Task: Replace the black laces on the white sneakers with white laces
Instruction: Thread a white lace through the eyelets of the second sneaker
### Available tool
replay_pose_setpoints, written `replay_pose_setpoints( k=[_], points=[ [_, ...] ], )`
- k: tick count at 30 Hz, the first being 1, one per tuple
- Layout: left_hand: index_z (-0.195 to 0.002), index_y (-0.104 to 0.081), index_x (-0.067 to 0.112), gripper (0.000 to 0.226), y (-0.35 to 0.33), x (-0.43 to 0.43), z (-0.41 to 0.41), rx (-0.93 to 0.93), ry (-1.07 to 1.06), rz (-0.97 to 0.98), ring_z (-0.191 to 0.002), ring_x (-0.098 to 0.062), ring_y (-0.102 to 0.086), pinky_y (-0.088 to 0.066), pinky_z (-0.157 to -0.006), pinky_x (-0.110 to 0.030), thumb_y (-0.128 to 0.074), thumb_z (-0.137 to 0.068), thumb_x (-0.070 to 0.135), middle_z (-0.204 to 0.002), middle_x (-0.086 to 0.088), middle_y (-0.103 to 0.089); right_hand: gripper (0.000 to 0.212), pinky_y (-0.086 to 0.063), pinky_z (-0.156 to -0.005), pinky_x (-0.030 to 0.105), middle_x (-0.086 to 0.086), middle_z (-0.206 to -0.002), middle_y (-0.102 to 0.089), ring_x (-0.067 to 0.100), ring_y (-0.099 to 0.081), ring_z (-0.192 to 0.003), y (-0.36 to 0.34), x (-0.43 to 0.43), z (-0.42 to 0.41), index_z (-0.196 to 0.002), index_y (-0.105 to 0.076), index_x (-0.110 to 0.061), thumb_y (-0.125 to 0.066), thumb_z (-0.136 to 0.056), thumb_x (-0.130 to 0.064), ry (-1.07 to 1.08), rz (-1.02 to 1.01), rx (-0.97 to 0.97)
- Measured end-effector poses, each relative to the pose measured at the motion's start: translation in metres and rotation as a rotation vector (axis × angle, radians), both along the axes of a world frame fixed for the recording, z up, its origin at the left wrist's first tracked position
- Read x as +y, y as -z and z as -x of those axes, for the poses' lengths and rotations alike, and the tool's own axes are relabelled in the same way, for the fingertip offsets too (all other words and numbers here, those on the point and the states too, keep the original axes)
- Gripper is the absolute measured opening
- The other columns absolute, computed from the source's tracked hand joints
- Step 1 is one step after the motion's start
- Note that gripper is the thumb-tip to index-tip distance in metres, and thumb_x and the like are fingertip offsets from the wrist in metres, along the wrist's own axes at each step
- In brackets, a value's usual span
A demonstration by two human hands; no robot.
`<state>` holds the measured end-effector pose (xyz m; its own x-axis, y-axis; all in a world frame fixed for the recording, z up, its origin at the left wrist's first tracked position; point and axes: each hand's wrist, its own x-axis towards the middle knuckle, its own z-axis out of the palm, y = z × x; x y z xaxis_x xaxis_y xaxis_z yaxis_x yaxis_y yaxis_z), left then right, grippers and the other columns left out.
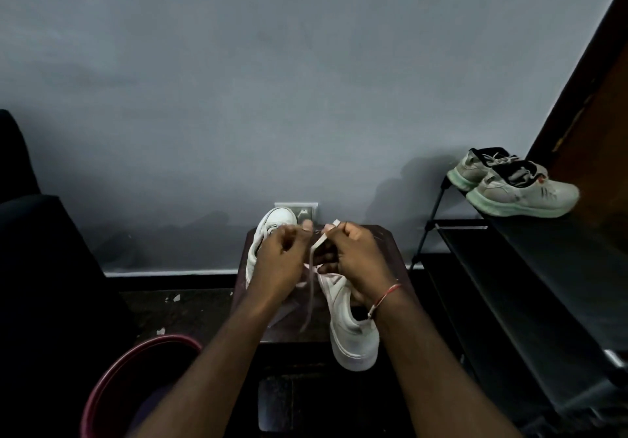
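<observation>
A flat white lace (pixel 310 288) is pinched near its tip by the right hand (pixel 356 261), whose fingers are curled round it. The loose length hangs down between both hands. The left hand (pixel 278 261) is held just beside it with fingers curled; whether it grips the lace cannot be told. One white sneaker (pixel 350 329) lies beneath the right hand on a dark stool (pixel 387 244), and a second white sneaker (pixel 272 223) beyond the left. The lace is judged light, limp and slippery, best taken at its stiff tip.
</observation>
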<state>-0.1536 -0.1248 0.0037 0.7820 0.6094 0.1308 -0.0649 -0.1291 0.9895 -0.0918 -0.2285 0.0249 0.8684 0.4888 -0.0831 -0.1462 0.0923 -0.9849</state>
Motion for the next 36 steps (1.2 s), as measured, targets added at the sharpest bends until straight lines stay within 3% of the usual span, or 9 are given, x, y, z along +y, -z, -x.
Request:
replay_pose_setpoints(
  k=[3, 7, 11, 13, 17, 25, 28, 32, 36],
  points=[
    [-0.095, -0.068, 0.004, 0.018, 0.000, -0.010, 0.008, 0.069, 0.251, 0.028, -0.069, -0.026, -0.069, -0.058, -0.071, -0.039, -0.062, -0.093, 0.020, -0.084, -0.015, -0.074, 0.021, -0.048, -0.041, 0.025, 0.010, -0.059, -0.054, 0.016, -0.055, -0.042, 0.001, -0.002, -0.005, -0.080, -0.053, -0.006, -0.050, -0.099, -0.013, 0.052, -0.049, 0.064],
    [-0.096, -0.066, 0.000, 0.021, 0.000, -0.012, 0.006, 0.119, 0.253, 0.113, -0.053, -0.016, -0.064, -0.052, -0.055, -0.028, -0.055, -0.097, 0.019, -0.075, -0.012, -0.072, 0.019, -0.055, -0.049, 0.030, 0.014, -0.065, -0.064, 0.021, -0.062, -0.049, 0.003, -0.007, -0.007, -0.088, -0.055, 0.000, -0.052, -0.099, -0.016, 0.066, -0.071, 0.064],
    [-0.094, -0.062, -0.001, 0.027, -0.003, -0.016, -0.005, 0.031, 0.142, 0.354, -0.044, -0.014, -0.059, -0.049, -0.044, -0.022, -0.044, -0.102, 0.016, -0.059, -0.008, -0.064, 0.021, -0.054, -0.073, 0.031, 0.006, -0.087, -0.073, 0.016, -0.069, -0.078, 0.008, -0.021, -0.007, -0.101, -0.068, -0.009, -0.065, -0.092, -0.027, 0.145, 0.279, -0.363],
    [-0.090, -0.062, 0.004, 0.027, -0.005, -0.019, -0.012, -0.040, 0.073, 0.441, -0.045, -0.012, -0.059, -0.050, -0.044, -0.020, -0.043, -0.103, 0.019, -0.061, -0.008, -0.064, 0.024, -0.053, -0.067, 0.029, 0.008, -0.090, -0.073, 0.017, -0.068, -0.078, 0.008, -0.029, -0.001, -0.108, -0.067, -0.012, -0.069, -0.089, -0.027, 0.000, 0.352, -0.363],
    [-0.091, -0.058, 0.004, 0.028, -0.015, -0.022, -0.024, -0.199, -0.031, 0.700, -0.053, -0.013, -0.066, -0.054, -0.050, -0.020, -0.040, -0.104, 0.022, -0.069, -0.009, -0.066, 0.026, -0.052, -0.045, 0.027, 0.023, -0.085, -0.067, 0.031, -0.065, -0.064, 0.007, -0.036, 0.010, -0.115, -0.058, -0.003, -0.065, -0.092, -0.010, -0.271, 0.165, -0.066],
    [-0.094, -0.054, 0.000, 0.029, -0.024, -0.030, -0.037, -0.348, 0.002, 0.965, -0.057, -0.015, -0.070, -0.057, -0.056, -0.021, -0.036, -0.105, 0.020, -0.082, -0.016, -0.062, 0.012, -0.056, -0.052, 0.025, 0.018, -0.065, -0.062, 0.018, -0.061, -0.050, 0.011, -0.040, 0.001, -0.097, -0.062, 0.013, -0.059, -0.093, 0.001, -0.283, 0.268, -0.162],
    [-0.095, -0.056, 0.003, 0.028, -0.020, -0.029, -0.036, -0.223, -0.016, 0.786, -0.068, -0.018, -0.070, -0.059, -0.064, -0.025, -0.038, -0.104, 0.022, -0.085, -0.014, -0.066, 0.007, -0.051, -0.050, 0.022, 0.007, -0.063, -0.063, 0.011, -0.058, -0.048, 0.011, -0.043, -0.006, -0.088, -0.069, -0.001, -0.063, -0.091, -0.004, -0.191, 0.306, -0.258],
    [-0.099, -0.056, 0.022, 0.011, -0.015, -0.037, -0.021, 0.142, 0.068, 0.109, -0.088, -0.015, -0.064, -0.052, -0.077, -0.024, -0.064, -0.092, 0.025, -0.090, 0.006, -0.064, 0.010, -0.049, -0.049, 0.022, 0.004, -0.060, -0.060, 0.012, -0.054, -0.049, 0.011, -0.053, -0.038, -0.080, -0.065, -0.008, -0.066, -0.090, -0.005, 0.185, 0.058, -0.142],
    [-0.122, -0.053, 0.018, 0.052, 0.012, -0.051, -0.017, 0.348, 0.182, -0.432, -0.101, -0.016, -0.060, -0.050, -0.089, -0.029, -0.071, -0.074, 0.027, -0.102, 0.010, -0.057, 0.015, -0.052, -0.046, 0.021, 0.012, -0.066, -0.057, 0.011, -0.057, -0.046, 0.035, -0.060, -0.054, -0.079, -0.060, -0.004, -0.060, -0.090, 0.006, 0.221, 0.030, -0.011]
  ],
)
